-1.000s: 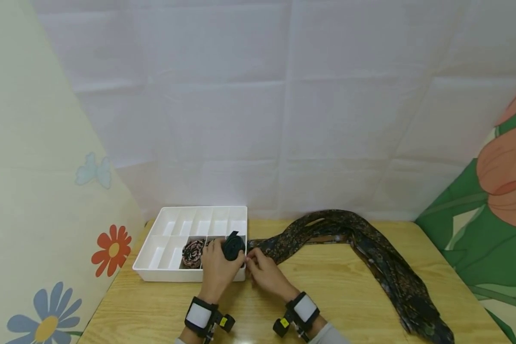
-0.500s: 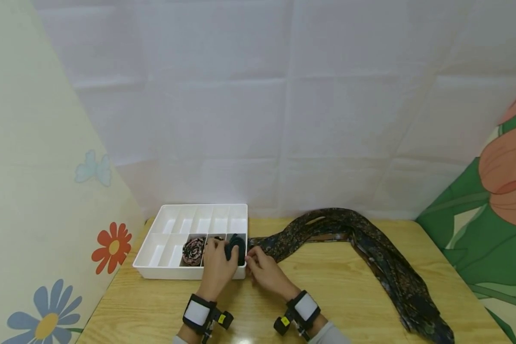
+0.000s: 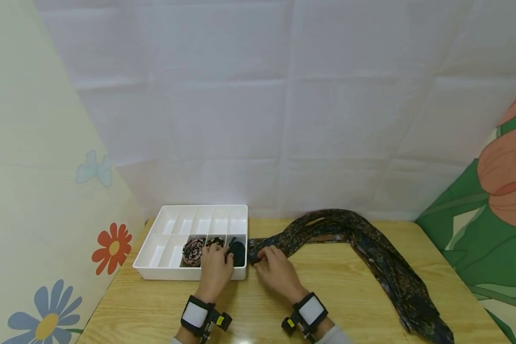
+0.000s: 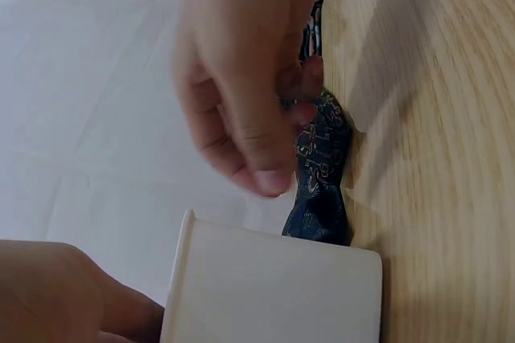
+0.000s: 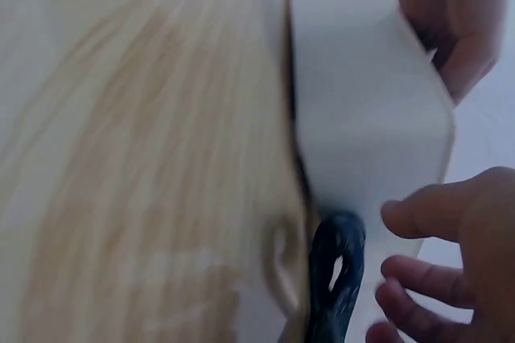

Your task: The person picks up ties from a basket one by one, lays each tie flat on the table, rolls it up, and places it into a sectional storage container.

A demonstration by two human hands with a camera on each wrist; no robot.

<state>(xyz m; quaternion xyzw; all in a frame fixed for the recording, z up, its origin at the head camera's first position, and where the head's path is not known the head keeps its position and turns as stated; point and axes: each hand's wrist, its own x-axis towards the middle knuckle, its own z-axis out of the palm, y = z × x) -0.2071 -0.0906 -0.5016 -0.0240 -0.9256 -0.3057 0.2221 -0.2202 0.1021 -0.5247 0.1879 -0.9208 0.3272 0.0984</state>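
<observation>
My left hand (image 3: 215,270) rests over the front edge of a white divided box (image 3: 167,274), its fingers relaxed beside a dark green cloth roll (image 3: 238,253). That roll sits in the front right compartment. To its left are a dark patterned roll (image 3: 215,241), partly covered by my fingers, and a pink-and-black roll (image 3: 193,252). My right hand (image 3: 277,271) hovers at the near end of a long dark patterned scarf (image 3: 335,217), just right of the box. In the right wrist view, the right fingers (image 5: 426,278) are spread apart, beside the scarf's looped end (image 5: 338,246).
The scarf arches across the wooden table (image 3: 344,291) and trails to the front right. A white sheet (image 3: 339,114) hangs behind the table, and painted walls stand on both sides. The box's back row and front left compartments hold nothing visible.
The dark green roll has gone down into the front right compartment, and my left fingers have eased off it. My right hand has moved from the box's side rightward over the scarf's end.
</observation>
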